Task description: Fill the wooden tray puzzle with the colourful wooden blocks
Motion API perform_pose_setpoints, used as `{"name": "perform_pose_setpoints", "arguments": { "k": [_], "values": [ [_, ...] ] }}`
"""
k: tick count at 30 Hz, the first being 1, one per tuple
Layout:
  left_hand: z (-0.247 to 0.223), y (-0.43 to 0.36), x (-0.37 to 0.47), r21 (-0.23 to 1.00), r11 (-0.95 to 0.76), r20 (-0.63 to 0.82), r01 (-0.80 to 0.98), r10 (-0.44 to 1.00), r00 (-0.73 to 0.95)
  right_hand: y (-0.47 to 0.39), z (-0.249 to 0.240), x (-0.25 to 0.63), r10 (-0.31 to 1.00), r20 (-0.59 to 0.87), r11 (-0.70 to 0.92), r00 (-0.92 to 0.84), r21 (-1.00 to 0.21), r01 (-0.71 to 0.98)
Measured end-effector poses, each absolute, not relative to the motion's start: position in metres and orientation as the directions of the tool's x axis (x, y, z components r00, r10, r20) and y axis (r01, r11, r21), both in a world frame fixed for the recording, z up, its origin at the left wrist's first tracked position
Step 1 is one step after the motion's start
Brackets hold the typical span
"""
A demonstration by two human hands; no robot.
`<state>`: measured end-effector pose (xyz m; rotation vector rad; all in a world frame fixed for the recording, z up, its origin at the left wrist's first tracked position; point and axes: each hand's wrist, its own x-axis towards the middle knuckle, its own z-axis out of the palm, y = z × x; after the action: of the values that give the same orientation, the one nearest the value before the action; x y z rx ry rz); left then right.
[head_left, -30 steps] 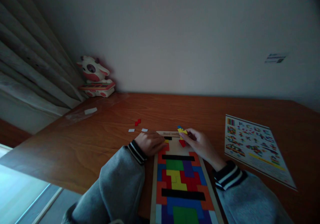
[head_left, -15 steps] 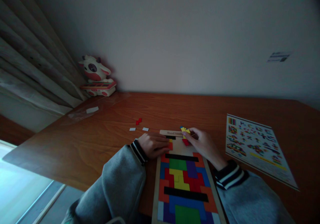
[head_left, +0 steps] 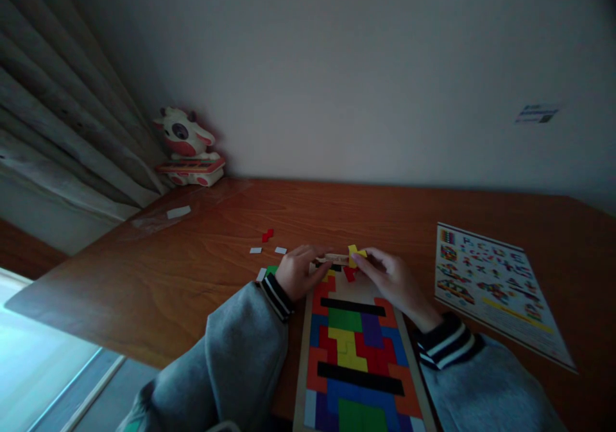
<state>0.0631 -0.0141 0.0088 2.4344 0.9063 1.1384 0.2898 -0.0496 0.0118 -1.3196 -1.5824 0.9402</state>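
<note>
The wooden puzzle board [head_left: 301, 355] lies lengthwise in front of me, its lower part covered by coloured block pieces and black strips. At its far end my right hand [head_left: 392, 281] pinches a yellow piece [head_left: 355, 255]. A red piece [head_left: 350, 274] rests on the bare part of the board just below it. My left hand [head_left: 299, 271] is at the board's upper left corner, thumb and fingers apart, with nothing visible between them. An orange piece [head_left: 328, 285] sits beside its thumb.
Left of the board on the table [head_left: 212, 246] are a red piece [head_left: 267, 235], several white pieces [head_left: 280, 250] and a green piece [head_left: 272, 269]. A printed sheet [head_left: 495, 291] lies right. A cow toy [head_left: 190, 146] stands at the back left.
My left hand has lifted off the board's left edge and spread its thumb, uncovering green and white pieces beside it. The red piece on the board has shifted slightly left.
</note>
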Motion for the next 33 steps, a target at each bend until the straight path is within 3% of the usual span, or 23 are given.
{"name": "perform_pose_setpoints", "arguments": {
  "k": [4,10,14,23,33],
  "values": [
    [0.001,-0.014,0.076,0.807,-0.543,0.396,0.232,0.790,0.469,-0.053,0.014,0.281,0.986,0.109,0.127,-0.123,-0.981,0.146],
    [-0.012,-0.008,0.081,0.940,-0.324,0.233,0.105,0.836,0.497,-0.052,0.010,0.277,0.986,0.084,0.103,-0.147,-0.987,0.123],
    [-0.013,-0.005,0.081,0.970,-0.244,0.211,0.010,0.860,0.465,-0.051,0.011,0.280,0.991,0.121,0.127,-0.051,-0.982,0.138],
    [-0.016,0.002,0.080,0.945,-0.324,0.288,0.034,0.880,0.378,-0.047,0.003,0.288,0.989,0.136,0.125,0.057,-0.977,0.171],
    [-0.011,-0.004,0.079,0.936,-0.349,0.299,0.053,0.864,0.405,-0.047,-0.003,0.297,0.977,0.211,0.197,-0.043,-0.794,0.575]
  ]
}}
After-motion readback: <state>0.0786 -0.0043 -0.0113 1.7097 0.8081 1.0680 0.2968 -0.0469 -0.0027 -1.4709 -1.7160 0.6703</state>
